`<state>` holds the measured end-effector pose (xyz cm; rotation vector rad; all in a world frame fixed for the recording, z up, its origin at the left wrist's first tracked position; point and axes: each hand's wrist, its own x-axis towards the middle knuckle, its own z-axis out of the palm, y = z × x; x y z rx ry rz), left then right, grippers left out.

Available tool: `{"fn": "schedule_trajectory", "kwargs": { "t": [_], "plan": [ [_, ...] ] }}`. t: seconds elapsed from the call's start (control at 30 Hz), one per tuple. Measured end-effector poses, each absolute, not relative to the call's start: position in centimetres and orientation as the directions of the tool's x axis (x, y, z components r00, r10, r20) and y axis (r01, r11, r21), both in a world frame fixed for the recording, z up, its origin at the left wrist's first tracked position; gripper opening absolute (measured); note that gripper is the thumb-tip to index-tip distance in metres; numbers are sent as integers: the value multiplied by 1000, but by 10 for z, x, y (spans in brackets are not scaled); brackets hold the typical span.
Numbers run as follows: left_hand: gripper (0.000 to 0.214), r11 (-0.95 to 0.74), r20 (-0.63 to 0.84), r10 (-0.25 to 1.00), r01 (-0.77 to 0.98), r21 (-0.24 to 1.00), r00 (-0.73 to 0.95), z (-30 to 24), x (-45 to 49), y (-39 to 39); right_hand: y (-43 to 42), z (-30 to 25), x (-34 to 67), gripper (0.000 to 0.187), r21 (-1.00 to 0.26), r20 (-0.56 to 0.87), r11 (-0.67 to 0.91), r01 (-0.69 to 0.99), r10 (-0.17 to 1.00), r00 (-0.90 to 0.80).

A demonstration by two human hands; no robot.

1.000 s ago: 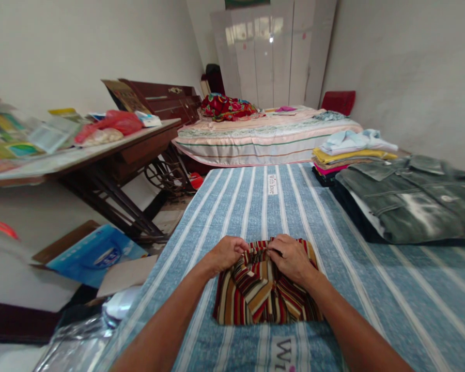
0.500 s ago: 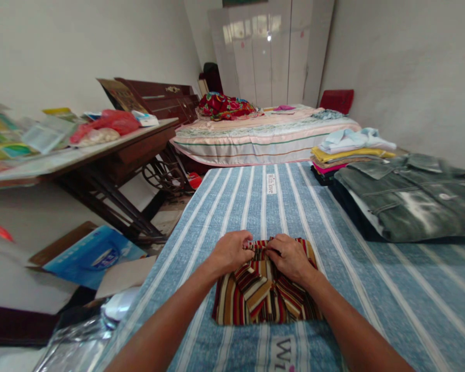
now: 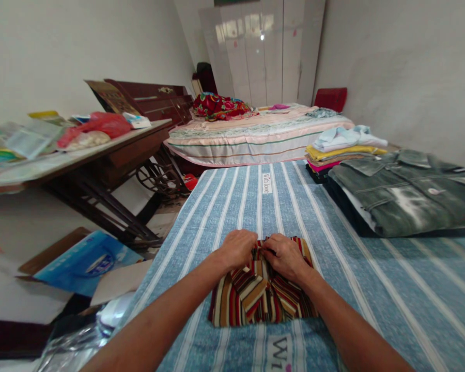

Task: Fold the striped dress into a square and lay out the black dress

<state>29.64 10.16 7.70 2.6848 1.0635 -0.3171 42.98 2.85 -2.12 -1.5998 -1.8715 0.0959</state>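
Under left hand and right hand, striped garment, likely light, soft; both seemingly pinch its far edge, best hold.

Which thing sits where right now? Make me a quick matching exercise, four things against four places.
1. striped garment
2. green denim jacket
3. red plastic bag
4. white wardrobe

A. on the table
B. behind the far bed
C. touched by the left hand and right hand
D. at the picture's right edge

Pairs: 1-C, 2-D, 3-A, 4-B
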Motion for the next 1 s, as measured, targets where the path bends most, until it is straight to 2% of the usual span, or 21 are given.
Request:
{"fn": "schedule_trajectory", "kwargs": {
  "t": [0.1,0.3,0.53,0.73,0.83,1.0],
  "plan": [
    [13,-773,-288,594,632,52,751,79,296,104,29,-21,429,9,-458,427,244,855,904,-29],
    [10,-795,-336,556,604,51,761,87,302,108,28,-19,429,10,-455,430,243,857,902,-28],
    [15,-737,-367,560,649,191,743,84,302,119,27,-18,428,9,-430,417,223,875,909,-27],
    [13,-749,-393,510,620,236,765,75,297,132,28,-15,428,10,-427,408,223,876,912,-33],
    [11,-752,-409,506,621,223,759,77,297,131,28,-16,427,9,-423,405,217,880,914,-31],
    [13,-729,-396,570,665,159,720,82,305,121,28,-17,427,8,-426,404,202,882,915,-15]
  ]
}}
